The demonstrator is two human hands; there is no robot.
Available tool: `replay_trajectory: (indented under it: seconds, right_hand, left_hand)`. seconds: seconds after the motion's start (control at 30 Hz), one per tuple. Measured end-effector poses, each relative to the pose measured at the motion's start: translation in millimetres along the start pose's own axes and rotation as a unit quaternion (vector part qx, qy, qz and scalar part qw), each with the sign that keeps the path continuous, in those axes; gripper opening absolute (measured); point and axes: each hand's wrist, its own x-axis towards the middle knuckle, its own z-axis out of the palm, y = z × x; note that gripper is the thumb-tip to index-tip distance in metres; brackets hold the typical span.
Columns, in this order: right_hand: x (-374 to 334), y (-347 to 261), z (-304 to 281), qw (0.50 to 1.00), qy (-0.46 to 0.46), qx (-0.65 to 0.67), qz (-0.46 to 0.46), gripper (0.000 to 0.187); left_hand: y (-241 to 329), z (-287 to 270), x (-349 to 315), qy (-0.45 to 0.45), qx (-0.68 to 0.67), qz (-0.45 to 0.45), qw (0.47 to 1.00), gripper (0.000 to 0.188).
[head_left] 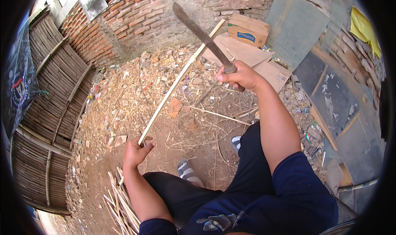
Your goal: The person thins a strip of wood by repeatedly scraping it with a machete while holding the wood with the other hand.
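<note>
My right hand is closed round the handle of a machete, whose long dark blade points up and to the far left. Between the fingers of my left hand, lower left, is the near end of a long pale bamboo strip. The strip slants away to the far right, toward the brick wall. Near its far end the blade crosses over it in view; I cannot tell whether they touch. Beside my left forearm lies a bundle of split bamboo strips on the ground.
Rubble and straw cover the dirt ground. A cardboard box and flattened cardboard lie by the brick wall. Worn panels lean at the right; a bamboo-slat panel stands at the left. Thin sticks lie near my feet.
</note>
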Motion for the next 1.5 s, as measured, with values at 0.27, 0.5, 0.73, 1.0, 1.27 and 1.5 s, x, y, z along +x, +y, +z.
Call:
replay_trajectory:
  seconds: [0.27, 0.5, 0.73, 1.0, 1.27, 1.5]
  right_hand:
    - [2, 8, -11, 0.999, -0.01, 0.047, -0.025, 0.029]
    - [6, 9, -9, 0.998, 0.029, -0.038, -0.041, 0.031]
    - [3, -6, 17, 0.895, 0.221, -0.368, -0.123, 0.03]
    - [0, -6, 22, 0.836, 0.252, -0.454, -0.176, 0.025]
    - [1, -9, 25, 0.85, 0.267, -0.431, -0.143, 0.025]
    - [0, -6, 33, 0.854, 0.212, -0.445, -0.168, 0.029]
  left_hand:
    - [3, -1, -1, 0.004, -0.005, -0.003, 1.0, 0.029]
    - [8, 0, -1, 0.011, 0.006, -0.012, 1.0, 0.028]
    - [-3, 3, 2, 0.068, 0.009, -0.004, 0.998, 0.025]
    - [2, 3, 4, 0.151, 0.092, 0.034, 0.984, 0.029]
    - [18, 2, 1, 0.248, 0.146, 0.064, 0.956, 0.028]
    - [11, 8, 7, 0.305, 0.149, 0.102, 0.935, 0.024]
